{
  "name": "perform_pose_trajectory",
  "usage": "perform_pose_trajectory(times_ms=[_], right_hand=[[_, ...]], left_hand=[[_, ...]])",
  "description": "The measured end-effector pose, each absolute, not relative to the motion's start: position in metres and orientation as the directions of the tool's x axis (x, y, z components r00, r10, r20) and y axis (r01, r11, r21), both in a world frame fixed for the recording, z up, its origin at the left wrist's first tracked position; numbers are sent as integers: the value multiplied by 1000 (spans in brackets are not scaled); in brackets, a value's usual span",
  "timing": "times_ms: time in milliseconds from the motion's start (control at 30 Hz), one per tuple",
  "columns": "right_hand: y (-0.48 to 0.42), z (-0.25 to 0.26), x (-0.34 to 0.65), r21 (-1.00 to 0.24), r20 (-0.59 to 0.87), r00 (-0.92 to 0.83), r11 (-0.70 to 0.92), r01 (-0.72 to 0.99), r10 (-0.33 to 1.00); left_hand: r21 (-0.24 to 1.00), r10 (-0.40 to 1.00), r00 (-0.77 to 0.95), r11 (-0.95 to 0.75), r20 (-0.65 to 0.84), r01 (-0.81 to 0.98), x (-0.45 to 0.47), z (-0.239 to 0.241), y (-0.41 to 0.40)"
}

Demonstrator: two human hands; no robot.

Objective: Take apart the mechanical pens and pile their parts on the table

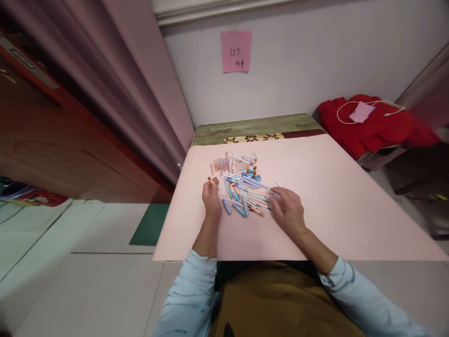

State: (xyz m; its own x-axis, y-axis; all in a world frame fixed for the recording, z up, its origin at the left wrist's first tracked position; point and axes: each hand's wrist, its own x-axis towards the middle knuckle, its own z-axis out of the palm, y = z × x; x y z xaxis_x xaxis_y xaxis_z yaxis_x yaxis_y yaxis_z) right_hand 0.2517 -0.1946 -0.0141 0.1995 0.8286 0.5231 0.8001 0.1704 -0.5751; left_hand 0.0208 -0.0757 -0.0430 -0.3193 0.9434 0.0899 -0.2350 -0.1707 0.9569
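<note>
On the pink table covering lies a loose pile of slim pen parts [250,185] in blue, lilac, tan and white. My left hand [211,201] is at the pile's left side, its fingers pinched on a small orange-brown pen piece [210,180]. Just below that hand's right edge a purple-blue pen barrel [226,206] lies apart from the rest. At the right ends of the pile is my right hand [290,211], thumb and forefinger parted beside the tips of the sticks; whether they touch one is unclear. Dark blue and brown small pieces [253,173] sit at the pile's back.
Pinkish translucent barrels [220,164] lie in a row at the back left of the pile, beside thin white sticks [242,161]. A red cloth [372,124] with a white cable rests beyond the table's right edge. A wooden door [70,135] and curtain [147,93] stand left.
</note>
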Motion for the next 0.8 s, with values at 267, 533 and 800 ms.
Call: perform_pose_trajectory(times_ms=[267,533,800], right_hand=[[-178,12,209,-452,472,-122,358,817,873],[-90,40,167,-248,221,-281,332,910,934],[-51,28,119,-124,120,-487,500,857,865]], left_hand=[[927,928,-369,-185,55,-325,21,-42,-77],[868,845,-534,-271,7,-416,21,-38,-76],[855,834,-551,-291,6,-430,17,-39,-76]])
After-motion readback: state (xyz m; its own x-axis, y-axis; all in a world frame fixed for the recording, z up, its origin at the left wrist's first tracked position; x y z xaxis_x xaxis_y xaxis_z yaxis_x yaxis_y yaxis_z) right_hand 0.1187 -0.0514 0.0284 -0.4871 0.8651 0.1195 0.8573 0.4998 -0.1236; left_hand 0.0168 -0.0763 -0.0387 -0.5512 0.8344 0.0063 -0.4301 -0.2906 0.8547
